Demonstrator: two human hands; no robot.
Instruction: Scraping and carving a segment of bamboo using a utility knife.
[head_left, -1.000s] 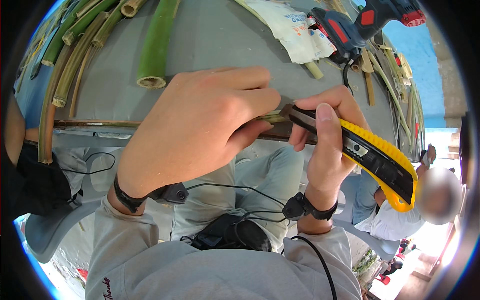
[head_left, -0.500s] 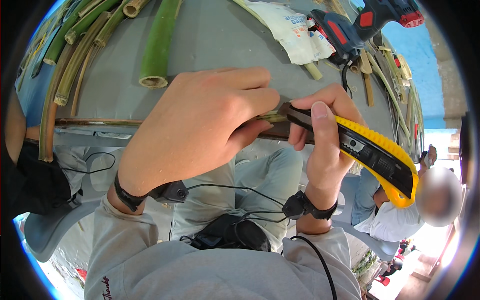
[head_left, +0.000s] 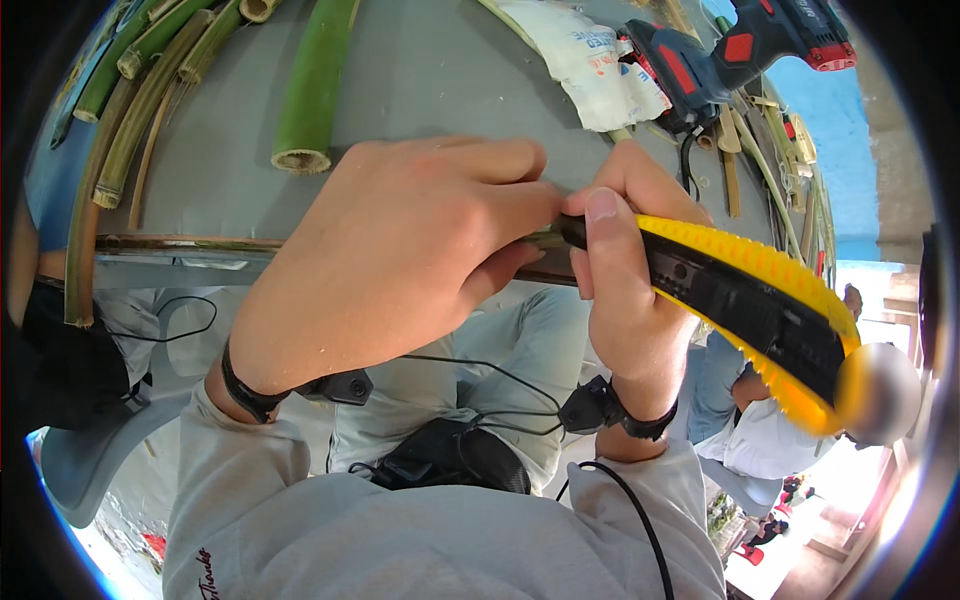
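A yellow and black utility knife [head_left: 745,305] is gripped in my right hand [head_left: 635,285], its thumb on the front of the handle. The knife's front end points left, and its blade is hidden at my left fingers. My left hand [head_left: 400,245] is closed, back facing up, around a thin greenish bamboo strip [head_left: 546,240]. Only a short piece of the strip shows between the two hands, above the table's near edge. Left fingertips and the knife's front end are touching or nearly so.
On the grey table [head_left: 430,80] lies a thick green bamboo tube [head_left: 312,95]. Several bamboo pieces [head_left: 150,130] lie at the far left. A cordless drill [head_left: 700,70] and a white packet [head_left: 590,70] are at the far right. Another person [head_left: 750,440] sits at right.
The knife's front end has moved left, closer to my left fingers, and my right hand came along. Less of the strip shows between the hands. My left hand has hardly moved.
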